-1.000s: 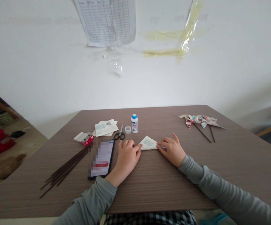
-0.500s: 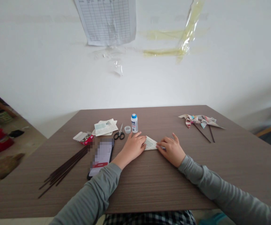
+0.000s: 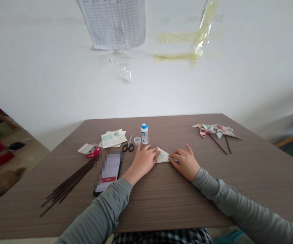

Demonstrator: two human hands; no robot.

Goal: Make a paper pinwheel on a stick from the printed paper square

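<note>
A small folded paper triangle (image 3: 163, 156) with printed text lies flat on the wooden-look table (image 3: 177, 203), between my two hands. My left hand (image 3: 144, 161) rests its fingertips on the paper's left end. My right hand (image 3: 184, 161) presses the paper's right tip with its fingers, which hide that corner. Grey sleeves cover both forearms.
Left of my hands lie scissors (image 3: 128, 146), a white glue bottle (image 3: 144, 134), a small cap (image 3: 137, 140), printed paper sheets (image 3: 113, 138), a pixelated phone (image 3: 108, 173), a small box (image 3: 89, 150) and dark sticks (image 3: 70, 181). Paper pinwheels on sticks (image 3: 213, 131) lie far right.
My left hand has slid up and to the right, over the phone's edge side and onto the paper's left end, covering more of it. My right hand has barely moved.
</note>
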